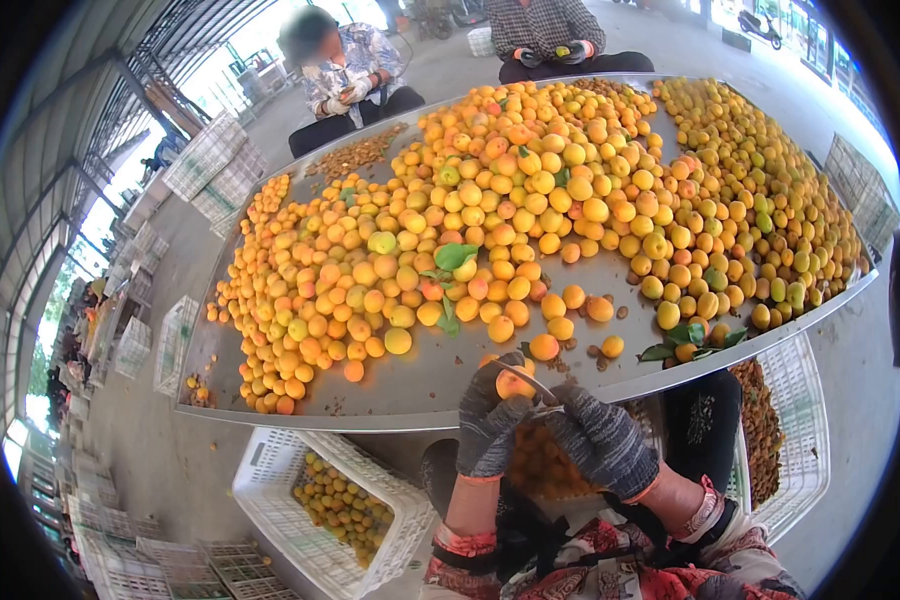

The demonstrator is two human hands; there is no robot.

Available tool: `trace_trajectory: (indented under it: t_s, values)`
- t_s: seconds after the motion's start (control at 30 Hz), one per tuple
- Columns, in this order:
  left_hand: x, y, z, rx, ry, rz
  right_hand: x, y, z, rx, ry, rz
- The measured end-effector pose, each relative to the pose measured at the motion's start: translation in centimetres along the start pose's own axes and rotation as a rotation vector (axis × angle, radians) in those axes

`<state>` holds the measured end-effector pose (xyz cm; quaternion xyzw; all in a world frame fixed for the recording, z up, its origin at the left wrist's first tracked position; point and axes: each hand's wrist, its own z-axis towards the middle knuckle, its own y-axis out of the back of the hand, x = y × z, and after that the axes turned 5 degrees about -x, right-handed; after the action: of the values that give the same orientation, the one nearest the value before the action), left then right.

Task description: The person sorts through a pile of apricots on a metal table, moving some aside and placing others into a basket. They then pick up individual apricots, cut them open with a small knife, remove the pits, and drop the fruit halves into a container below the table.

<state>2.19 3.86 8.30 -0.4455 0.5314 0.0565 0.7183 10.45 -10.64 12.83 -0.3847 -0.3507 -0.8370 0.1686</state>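
My left hand (487, 425), in a dark grey knit glove, is closed around an orange apricot (513, 381) at the near edge of the metal table (410, 410). My right hand (602, 440), gloved the same way, grips a small knife whose thin blade (532, 379) lies across the apricot. The knife's handle is hidden in the fingers. Just beyond my hands, a few loose apricots (544, 346) rest on the metal beside scattered brown pits (568, 362). A large heap of apricots (490, 215) with some green leaves (454, 257) covers much of the tabletop.
Below the table's edge, a white plastic crate (260, 480) at left holds yellow-green apricots. Another white crate (805, 410) at right contains brownish pieces. Two people (355, 70) (545, 35) sit across the table, wearing gloves. Stacked crates (210, 165) stand at left.
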Motion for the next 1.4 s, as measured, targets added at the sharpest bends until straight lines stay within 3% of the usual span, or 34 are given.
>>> trace_trajectory:
  t_s: [0.07, 0.23, 0.4, 0.53, 0.6, 0.7, 0.73, 0.8, 0.87, 0.9, 0.93, 1.0, 1.1, 1.17, 1.2, 1.23, 1.27, 1.3, 1.4]
  values:
    - [0.2, 0.1, 0.0, 0.007, -0.012, 0.027, -0.5, 0.0, -0.2, 0.061, 0.206, -0.157]
    - [0.2, -0.1, -0.4, -0.025, -0.034, 0.053, -1.0, -0.6, -0.8, 0.060, 0.278, -0.291]
    - [-1.6, -0.1, -0.4, 0.125, -0.077, 0.409, -2.2, 0.1, -0.8, 0.119, 0.348, -0.216]
    - [-2.3, -1.2, -0.6, 0.085, -0.074, 0.387, -2.4, 0.5, -0.5, 0.140, 0.404, -0.254]
    - [-2.8, -1.5, -1.4, 0.114, 0.103, 0.328, -2.8, 0.9, -1.1, 0.155, 0.432, -0.301]
    - [-2.2, -1.3, -1.8, 0.014, 0.053, 0.382, -2.5, 1.5, 0.2, 0.195, 0.512, -0.293]
    - [-1.7, -2.0, -1.9, 0.013, 0.053, 0.383, -1.3, 1.5, 0.5, 0.207, 0.406, -0.284]
    - [-0.3, -3.9, -2.2, -0.226, -0.075, 0.181, 0.2, 0.8, 0.8, 0.216, 0.308, -0.277]
    - [-0.1, -4.8, -1.8, -0.230, -0.051, 0.100, 0.8, -0.2, 0.6, 0.077, -0.008, -0.022]
    - [0.0, -5.1, -1.8, -0.247, -0.017, 0.023, 0.7, -0.1, 0.6, 0.079, -0.009, -0.026]
    - [-0.2, -5.1, -1.8, -0.245, -0.013, 0.022, 0.5, 0.1, 0.5, 0.061, -0.026, -0.001]
    - [-1.4, -4.4, -1.5, -0.105, -0.030, 0.370, -0.4, 0.8, 0.2, 0.034, -0.051, 0.023]
    - [-2.2, -2.7, -0.8, 0.023, 0.071, 0.418, -1.9, 2.2, 0.6, 0.221, 0.104, -0.070]
    - [-3.0, -3.0, -0.8, 0.028, 0.066, 0.477, -1.4, 2.7, 1.0, 0.347, -0.246, 0.289]
    - [-3.3, -3.1, -0.7, 0.034, 0.057, 0.531, -1.3, 2.5, 1.1, 0.347, -0.241, 0.289]
    - [-2.9, -3.3, -0.8, 0.035, 0.056, 0.532, -1.2, 2.1, 1.1, 0.267, -0.068, 0.110]
    - [-1.9, -3.7, -1.1, -0.101, 0.044, 0.424, -0.9, 1.6, 0.9, 0.184, 0.101, -0.067]
    - [-1.2, -4.0, -1.4, -0.237, 0.032, 0.315, -0.4, 1.0, 0.8, 0.184, 0.100, -0.065]
    - [-0.4, -5.0, -1.2, -0.294, -0.001, 0.186, 0.6, 0.4, 0.7, 0.060, -0.001, -0.086]
